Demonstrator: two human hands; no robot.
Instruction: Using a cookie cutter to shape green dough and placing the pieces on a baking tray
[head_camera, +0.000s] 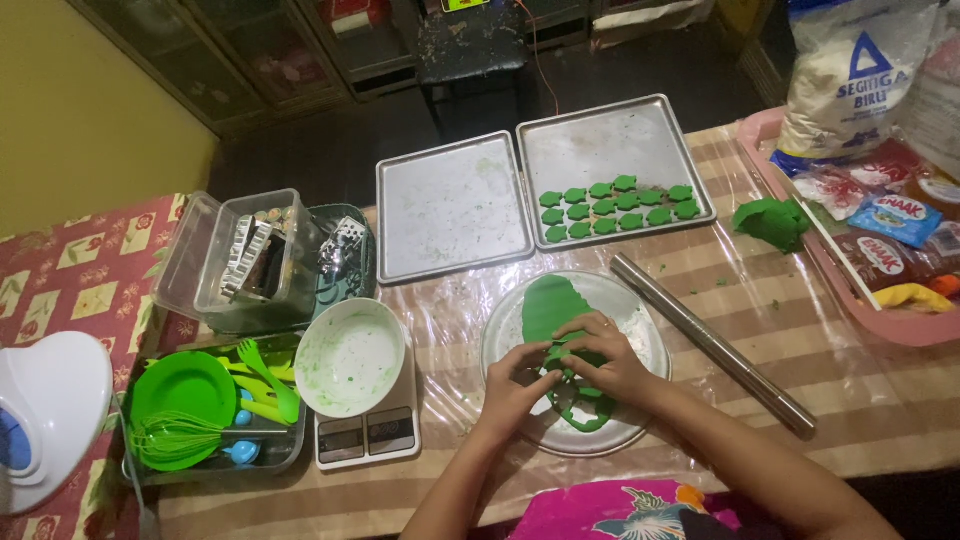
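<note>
A sheet of rolled green dough (548, 305) lies on a round metal plate (640, 320) in front of me. My left hand (517, 388) and my right hand (607, 358) press together on the near part of the dough, fingers curled around a small piece or cutter that I cannot make out. Beyond the plate, the right baking tray (610, 145) holds several small green cut-out shapes (617, 208) in rows. The left baking tray (450, 205) holds nothing.
A steel rolling pin (712, 345) lies diagonally right of the plate. A lump of green dough (772, 222) sits by a pink tray (880, 322) of packets. A white bowl (350, 357) stands on a kitchen scale (368, 437). Green utensils (200, 405) and a clear box (235, 262) are at left.
</note>
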